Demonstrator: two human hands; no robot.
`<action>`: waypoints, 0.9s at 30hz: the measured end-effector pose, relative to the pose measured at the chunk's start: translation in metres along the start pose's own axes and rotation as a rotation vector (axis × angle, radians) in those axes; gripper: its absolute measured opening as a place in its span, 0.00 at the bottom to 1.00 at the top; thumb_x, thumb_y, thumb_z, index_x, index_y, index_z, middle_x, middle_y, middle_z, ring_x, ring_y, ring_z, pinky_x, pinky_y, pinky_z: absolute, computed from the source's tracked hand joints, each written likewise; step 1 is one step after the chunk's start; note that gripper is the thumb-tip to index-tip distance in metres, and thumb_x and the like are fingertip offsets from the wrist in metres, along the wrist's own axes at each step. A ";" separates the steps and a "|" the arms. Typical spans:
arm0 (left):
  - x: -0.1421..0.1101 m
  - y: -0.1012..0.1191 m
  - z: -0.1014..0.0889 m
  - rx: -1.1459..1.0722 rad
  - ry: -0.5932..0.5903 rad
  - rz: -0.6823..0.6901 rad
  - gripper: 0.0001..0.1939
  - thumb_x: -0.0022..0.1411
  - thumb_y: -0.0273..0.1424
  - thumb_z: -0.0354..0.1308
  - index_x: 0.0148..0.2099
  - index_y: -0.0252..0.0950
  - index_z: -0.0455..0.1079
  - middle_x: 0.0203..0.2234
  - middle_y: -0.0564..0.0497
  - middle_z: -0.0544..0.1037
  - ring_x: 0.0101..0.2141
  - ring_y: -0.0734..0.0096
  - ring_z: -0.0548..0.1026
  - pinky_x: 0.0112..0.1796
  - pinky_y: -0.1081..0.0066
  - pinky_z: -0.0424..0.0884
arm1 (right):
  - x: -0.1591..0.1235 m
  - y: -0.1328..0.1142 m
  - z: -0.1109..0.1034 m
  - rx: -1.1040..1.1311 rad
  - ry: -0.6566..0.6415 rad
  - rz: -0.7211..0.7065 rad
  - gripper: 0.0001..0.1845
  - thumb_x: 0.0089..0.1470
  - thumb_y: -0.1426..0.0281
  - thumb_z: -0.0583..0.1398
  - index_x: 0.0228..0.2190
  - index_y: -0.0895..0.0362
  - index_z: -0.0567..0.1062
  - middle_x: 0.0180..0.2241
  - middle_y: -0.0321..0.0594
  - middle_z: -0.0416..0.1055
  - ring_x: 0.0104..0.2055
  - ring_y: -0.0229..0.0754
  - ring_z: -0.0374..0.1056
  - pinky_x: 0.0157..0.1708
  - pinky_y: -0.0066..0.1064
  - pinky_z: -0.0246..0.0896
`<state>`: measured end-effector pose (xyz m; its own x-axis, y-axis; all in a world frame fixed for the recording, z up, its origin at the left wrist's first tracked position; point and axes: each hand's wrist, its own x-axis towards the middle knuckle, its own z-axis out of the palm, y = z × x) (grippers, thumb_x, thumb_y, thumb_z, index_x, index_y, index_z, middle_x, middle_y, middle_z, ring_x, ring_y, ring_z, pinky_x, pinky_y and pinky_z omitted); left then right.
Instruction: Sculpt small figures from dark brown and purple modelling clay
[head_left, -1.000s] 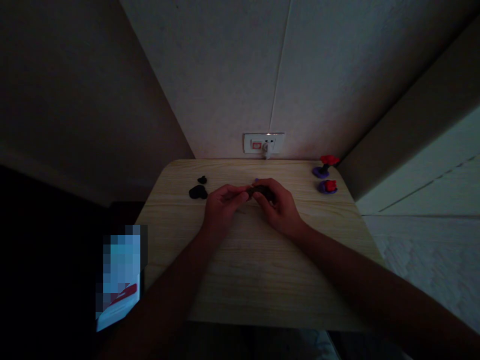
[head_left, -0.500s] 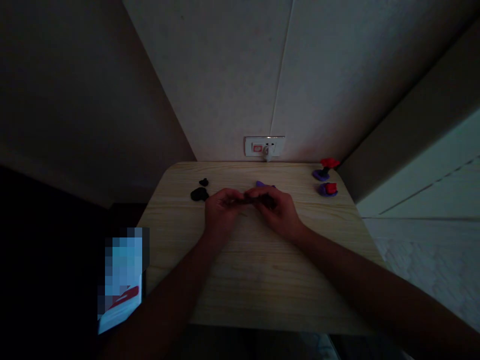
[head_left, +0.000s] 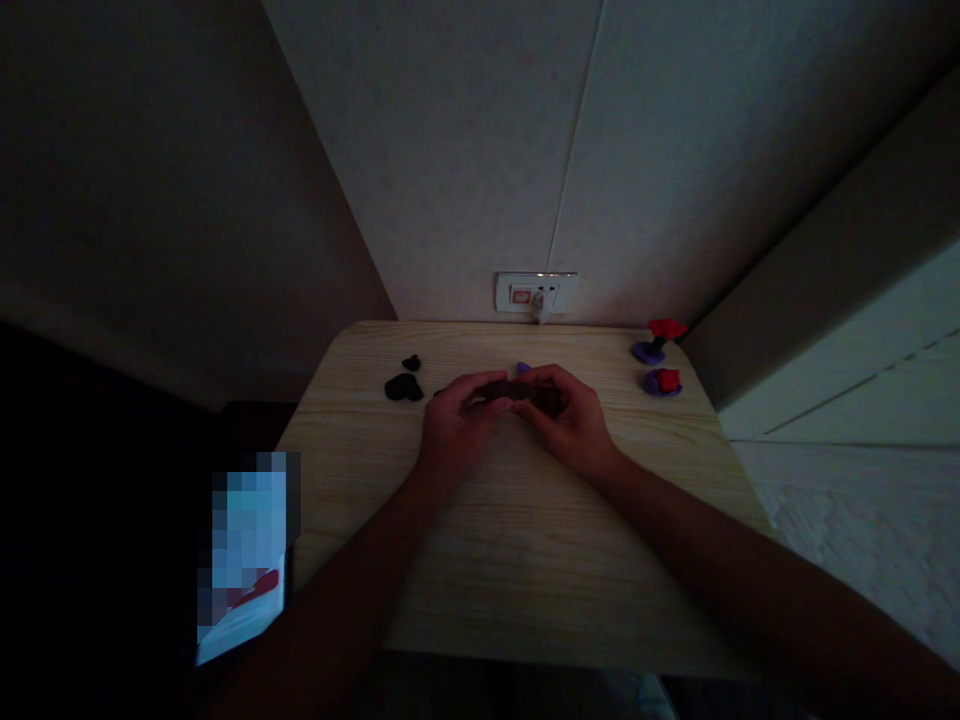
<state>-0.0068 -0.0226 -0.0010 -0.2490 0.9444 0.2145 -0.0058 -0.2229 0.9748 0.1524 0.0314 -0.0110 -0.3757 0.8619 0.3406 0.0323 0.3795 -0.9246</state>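
Over the middle of the wooden table [head_left: 495, 540], my left hand [head_left: 456, 428] and my right hand [head_left: 576, 422] meet at the fingertips. Both are closed on a dark piece of modelling clay [head_left: 504, 390], pinched between thumbs and fingers. Its full shape is hidden by the hands and the dim light. Just behind my right fingers a bit of purple clay [head_left: 523, 368] peeks out, mostly covered. To the left of my left hand lie a larger black clay lump [head_left: 403, 387] and a smaller black clay lump [head_left: 411, 363].
At the back right, a red flower shape [head_left: 666, 328] stands on a purple base, with a red and purple clay shape [head_left: 664, 382] nearer me. A lit screen [head_left: 247, 560] is by the left edge. Behind, a wall socket [head_left: 535, 293] holds a plug.
My left fingers and thumb have shifted along the dark clay, showing more of it between the hands. The whole view has moved slightly; the other pieces lie as before.
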 end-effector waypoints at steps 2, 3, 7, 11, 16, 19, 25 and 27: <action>0.000 0.000 -0.001 0.010 0.022 -0.015 0.13 0.53 0.31 0.71 0.43 0.38 0.80 0.40 0.47 0.83 0.41 0.62 0.81 0.45 0.62 0.77 | 0.000 -0.002 -0.001 -0.025 0.006 0.007 0.19 0.51 0.57 0.70 0.39 0.55 0.77 0.32 0.39 0.76 0.29 0.39 0.69 0.28 0.31 0.64; 0.000 0.000 -0.001 0.005 0.033 -0.029 0.13 0.52 0.31 0.72 0.41 0.38 0.81 0.38 0.47 0.84 0.39 0.62 0.82 0.45 0.62 0.77 | -0.001 -0.003 -0.001 -0.036 0.007 0.008 0.18 0.51 0.56 0.69 0.38 0.55 0.77 0.31 0.39 0.76 0.28 0.39 0.69 0.28 0.31 0.64; 0.000 0.001 -0.003 -0.010 0.054 -0.074 0.11 0.50 0.30 0.73 0.38 0.37 0.81 0.33 0.48 0.84 0.34 0.62 0.82 0.41 0.61 0.78 | -0.002 -0.006 -0.001 -0.057 0.009 -0.007 0.18 0.52 0.54 0.68 0.35 0.56 0.78 0.28 0.38 0.75 0.25 0.37 0.66 0.24 0.30 0.60; 0.002 0.001 -0.004 -0.021 0.033 -0.070 0.09 0.51 0.31 0.72 0.37 0.37 0.80 0.30 0.49 0.84 0.29 0.65 0.81 0.36 0.64 0.77 | -0.001 -0.004 -0.002 -0.092 0.005 -0.032 0.16 0.52 0.55 0.69 0.35 0.55 0.80 0.28 0.38 0.77 0.24 0.37 0.65 0.24 0.30 0.60; 0.003 0.000 -0.002 -0.095 -0.051 -0.082 0.12 0.55 0.36 0.70 0.38 0.36 0.75 0.29 0.48 0.82 0.29 0.66 0.80 0.35 0.65 0.77 | -0.001 -0.001 -0.005 -0.129 0.065 -0.072 0.18 0.50 0.57 0.71 0.40 0.54 0.81 0.31 0.39 0.79 0.25 0.37 0.65 0.24 0.30 0.59; 0.002 -0.003 -0.001 -0.141 -0.083 -0.096 0.14 0.55 0.38 0.69 0.39 0.36 0.72 0.32 0.47 0.82 0.31 0.66 0.81 0.37 0.65 0.77 | -0.002 -0.002 -0.006 -0.134 0.120 -0.066 0.18 0.49 0.59 0.72 0.39 0.54 0.80 0.28 0.36 0.77 0.21 0.35 0.58 0.20 0.28 0.53; -0.002 -0.008 -0.004 -0.077 -0.169 -0.051 0.15 0.62 0.38 0.63 0.49 0.38 0.70 0.40 0.46 0.80 0.35 0.65 0.79 0.38 0.66 0.73 | -0.005 -0.009 -0.007 -0.238 0.060 -0.162 0.10 0.54 0.63 0.68 0.37 0.54 0.79 0.24 0.34 0.72 0.21 0.34 0.57 0.21 0.29 0.52; -0.003 -0.005 -0.005 0.059 -0.206 0.002 0.16 0.67 0.39 0.58 0.53 0.38 0.70 0.41 0.46 0.79 0.38 0.64 0.77 0.40 0.66 0.72 | -0.005 -0.011 -0.007 -0.254 0.031 -0.199 0.09 0.56 0.64 0.67 0.38 0.55 0.79 0.26 0.36 0.74 0.22 0.34 0.59 0.22 0.29 0.54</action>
<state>-0.0113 -0.0252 -0.0069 -0.0457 0.9748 0.2185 0.0528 -0.2161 0.9750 0.1607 0.0252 -0.0012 -0.3692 0.7707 0.5194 0.1926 0.6102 -0.7685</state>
